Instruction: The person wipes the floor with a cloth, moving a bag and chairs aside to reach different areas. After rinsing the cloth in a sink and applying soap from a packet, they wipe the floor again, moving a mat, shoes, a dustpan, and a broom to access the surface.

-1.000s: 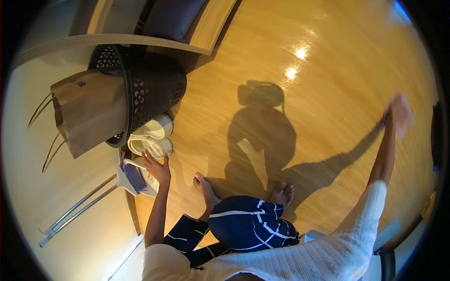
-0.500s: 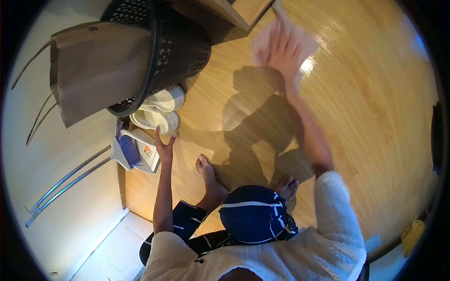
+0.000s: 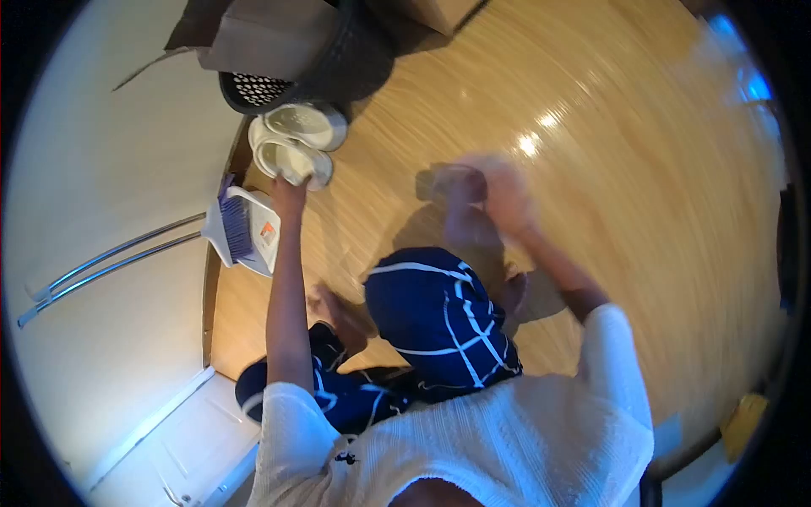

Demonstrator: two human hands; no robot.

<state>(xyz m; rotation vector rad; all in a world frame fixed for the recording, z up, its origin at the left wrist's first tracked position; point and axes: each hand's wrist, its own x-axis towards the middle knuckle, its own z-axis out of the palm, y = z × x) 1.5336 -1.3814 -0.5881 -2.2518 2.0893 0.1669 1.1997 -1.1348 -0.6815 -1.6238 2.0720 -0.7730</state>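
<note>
My left hand (image 3: 290, 196) is at the near end of a white shoe (image 3: 317, 167), its fingers closed on the rim and partly hidden there. The second white shoe (image 3: 325, 127) stands close beside it. Over the wood floor, in front of my knee, my right hand (image 3: 507, 198) is smeared by motion. A pale cloth (image 3: 469, 224), also blurred, hangs along its left side and appears to be held in it.
A black perforated basket (image 3: 359, 63) with a brown paper bag (image 3: 266, 38) stands at the upper left. Against the left wall lean a broom (image 3: 236, 228) and a white dustpan (image 3: 263, 241). A wooden furniture edge (image 3: 439, 13) juts in at the top. My feet (image 3: 334, 313) are on the floor.
My right hand, flat on the cloth farther out before, has drawn back toward my knees with it. My left hand has gone from spread fingers beside the shoes to the nearer shoe. The view has shifted.
</note>
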